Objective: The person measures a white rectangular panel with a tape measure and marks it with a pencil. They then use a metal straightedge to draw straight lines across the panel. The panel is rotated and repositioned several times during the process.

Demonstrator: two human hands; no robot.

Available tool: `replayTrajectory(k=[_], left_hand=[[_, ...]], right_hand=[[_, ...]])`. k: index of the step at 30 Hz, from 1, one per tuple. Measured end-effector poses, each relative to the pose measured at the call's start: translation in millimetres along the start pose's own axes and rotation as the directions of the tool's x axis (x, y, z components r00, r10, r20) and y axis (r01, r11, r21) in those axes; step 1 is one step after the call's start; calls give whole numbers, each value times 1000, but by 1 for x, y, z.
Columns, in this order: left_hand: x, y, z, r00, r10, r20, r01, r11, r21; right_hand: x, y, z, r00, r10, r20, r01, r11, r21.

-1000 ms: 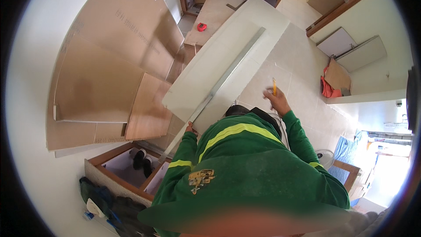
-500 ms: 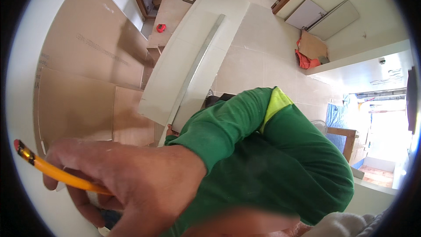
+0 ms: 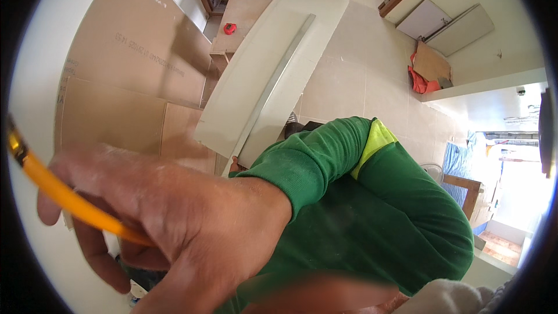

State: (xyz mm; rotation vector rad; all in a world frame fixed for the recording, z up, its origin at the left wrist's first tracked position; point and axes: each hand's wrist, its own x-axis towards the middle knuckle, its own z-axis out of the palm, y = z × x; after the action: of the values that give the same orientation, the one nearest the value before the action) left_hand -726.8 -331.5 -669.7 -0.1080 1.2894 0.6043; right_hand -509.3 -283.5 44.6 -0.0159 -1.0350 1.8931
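Note:
Close up at the lower left, my right hand [image 3: 192,221] is closed around an orange pencil [image 3: 75,206]. The pencil's black-and-gold end points to the left edge of the picture. A long pale board [image 3: 238,81] lies slanting ahead, with a metal straightedge [image 3: 276,81] lengthwise on it. A small part of my left hand [image 3: 235,164] shows at the near end of the straightedge, touching there. The rest of it is hidden behind my green right sleeve [image 3: 296,168], so its grip cannot be made out.
A red tape measure [image 3: 230,28] rests on a wooden surface [image 3: 250,0] beyond the board. Brown sheets [image 3: 133,52] lean at the left. Pale panels [image 3: 459,29] and a red-orange cloth [image 3: 421,81] are by the right wall. Tiled floor [image 3: 337,81] lies beside the board.
My right hand has risen a little with the pencil, whose end is now nearer the left rim. The board and room appear shifted rightward as the view turned slightly.

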Motion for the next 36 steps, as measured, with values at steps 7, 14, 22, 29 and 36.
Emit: replayTrajectory(k=[7, 14, 22, 29, 36], left_hand=[[-5, 5, 7, 1000, 0, 9, 0, 1000, 26], [-15, 5, -8, 1000, 1, 9, -1, 1000, -15], [-14, 8, -6, 1000, -1, 13, 1, 1000, -12], [-14, 4, -7, 1000, -5, 8, 5, 1000, -4], [-17, 3, -2, 1000, 5, 8, -5, 999, -34]], right_hand=[[29, 22, 26, 721, -689, -74, 518, 606, -603], [-1, -3, 3, 972, -224, 77, 237, 926, -295], [-10, -13, 2, 991, -126, 46, 134, 957, -258], [7, -4, 3, 938, -293, 185, 344, 845, -410], [-13, -23, -16, 986, -130, 99, 151, 958, -245]])
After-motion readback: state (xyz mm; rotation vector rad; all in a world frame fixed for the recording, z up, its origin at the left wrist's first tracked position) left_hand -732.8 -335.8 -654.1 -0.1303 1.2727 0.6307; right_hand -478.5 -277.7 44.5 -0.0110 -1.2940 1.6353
